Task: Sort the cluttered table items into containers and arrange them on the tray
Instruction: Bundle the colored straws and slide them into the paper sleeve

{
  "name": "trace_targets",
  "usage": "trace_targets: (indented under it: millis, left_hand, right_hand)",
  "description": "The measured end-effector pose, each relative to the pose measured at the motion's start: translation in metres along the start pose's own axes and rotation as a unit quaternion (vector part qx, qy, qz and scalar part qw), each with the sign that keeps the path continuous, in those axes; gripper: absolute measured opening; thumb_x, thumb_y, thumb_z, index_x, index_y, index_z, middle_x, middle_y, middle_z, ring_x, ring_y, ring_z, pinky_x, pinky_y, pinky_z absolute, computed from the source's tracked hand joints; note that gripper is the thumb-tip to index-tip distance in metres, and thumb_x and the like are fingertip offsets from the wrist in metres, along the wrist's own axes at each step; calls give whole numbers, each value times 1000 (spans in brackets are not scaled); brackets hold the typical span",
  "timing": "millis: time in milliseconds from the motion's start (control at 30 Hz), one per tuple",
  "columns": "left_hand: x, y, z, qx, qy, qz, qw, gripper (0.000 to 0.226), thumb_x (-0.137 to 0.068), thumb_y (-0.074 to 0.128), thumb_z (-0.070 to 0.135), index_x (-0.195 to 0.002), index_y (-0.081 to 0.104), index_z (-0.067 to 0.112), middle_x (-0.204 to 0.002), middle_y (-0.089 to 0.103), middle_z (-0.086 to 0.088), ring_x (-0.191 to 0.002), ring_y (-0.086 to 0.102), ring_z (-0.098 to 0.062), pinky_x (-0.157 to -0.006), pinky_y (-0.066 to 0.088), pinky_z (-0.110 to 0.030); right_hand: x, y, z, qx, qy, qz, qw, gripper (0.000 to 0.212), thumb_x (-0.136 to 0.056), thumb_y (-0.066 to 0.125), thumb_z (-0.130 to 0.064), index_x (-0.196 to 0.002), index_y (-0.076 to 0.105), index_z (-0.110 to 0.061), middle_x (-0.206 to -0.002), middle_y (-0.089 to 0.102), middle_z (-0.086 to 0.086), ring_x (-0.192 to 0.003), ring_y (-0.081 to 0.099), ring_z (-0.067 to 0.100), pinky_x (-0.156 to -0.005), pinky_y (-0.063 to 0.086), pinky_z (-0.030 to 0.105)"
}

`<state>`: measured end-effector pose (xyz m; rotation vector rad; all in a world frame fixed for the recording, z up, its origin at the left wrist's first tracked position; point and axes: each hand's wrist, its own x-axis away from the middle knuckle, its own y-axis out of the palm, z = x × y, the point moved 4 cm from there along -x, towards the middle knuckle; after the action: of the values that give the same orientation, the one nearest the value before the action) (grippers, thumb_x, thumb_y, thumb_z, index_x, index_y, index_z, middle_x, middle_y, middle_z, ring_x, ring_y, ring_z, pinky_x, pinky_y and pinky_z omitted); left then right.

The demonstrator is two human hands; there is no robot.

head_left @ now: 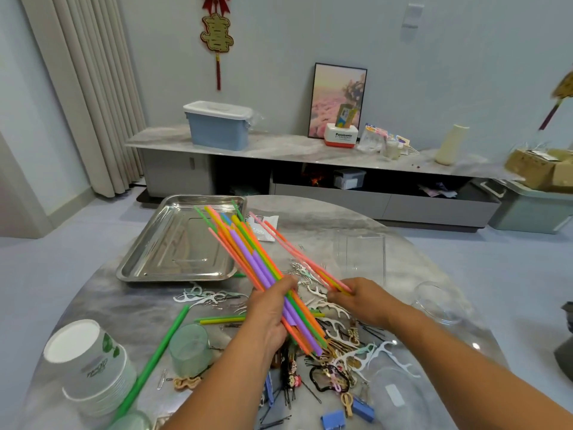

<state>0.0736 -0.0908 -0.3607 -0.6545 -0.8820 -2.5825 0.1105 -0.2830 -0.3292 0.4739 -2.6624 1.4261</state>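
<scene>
My left hand (269,311) grips a thick bundle of coloured straws (248,256) that slants up and left over the table. To its right, my right hand (362,297) pinches the near ends of a few pink and orange straws (291,246) lying across the table. A steel tray (148,268) sits at the back left. A long green straw (155,358) and some short yellow-green straws (217,320) lie on the grey marble table (310,218). White floss picks (381,355), hair pins, clips and blue binder clips (333,418) are scattered under my hands.
A stack of paper cups (86,367) and a green plastic cup (189,349) stand at the front left. A clear box (361,252) and clear round bowls (440,302) sit on the right. A sideboard with boxes stands beyond the table.
</scene>
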Motion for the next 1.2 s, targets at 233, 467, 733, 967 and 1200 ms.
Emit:
trace_targets:
  millis: [233,467,733,967,1200]
  left_hand:
    - [10,10,15,39,103,-50,993,61,-51,91,16,-107,70,3,-93,76,-16,-79,74,-30,-76,62,-47]
    - [1,-10,21,11,128,43,991,46,-62,92,10,-101,70,2,-78,73,-10,-68,70,-27,-65,60,-41]
    - [15,-5,69,-9,264,65,962,28,-68,78,-2,-87,62,11,-60,59,6,-52,57,-12,-50,50,-27]
    - [17,-26,129,-7,343,108,933,27,-71,79,5,-85,60,19,-60,60,13,-53,59,-9,-51,52,-24]
    - [18,-37,120,-85,367,115,919,28,-75,82,7,-89,63,22,-74,69,4,-58,66,-4,-52,51,-18]
  right_hand:
    - [6,29,-53,133,-98,-12,986,31,-106,41,-41,-113,61,-17,-106,68,11,-94,64,31,-83,52,41]
    - [6,43,-81,261,-146,14,954,30,-106,37,-38,-118,48,-12,-110,66,16,-96,62,38,-75,45,41]
    - [4,34,-85,255,-192,30,947,25,-106,42,-41,-109,50,-18,-106,66,9,-89,61,34,-68,41,37]
    - [-4,25,-32,367,-63,20,928,26,-104,48,-32,-124,56,-16,-122,59,10,-105,63,30,-82,50,39]
    - [-16,53,-68,332,-128,-10,935,35,-93,60,-24,-128,63,-25,-130,60,5,-118,57,27,-98,47,38]
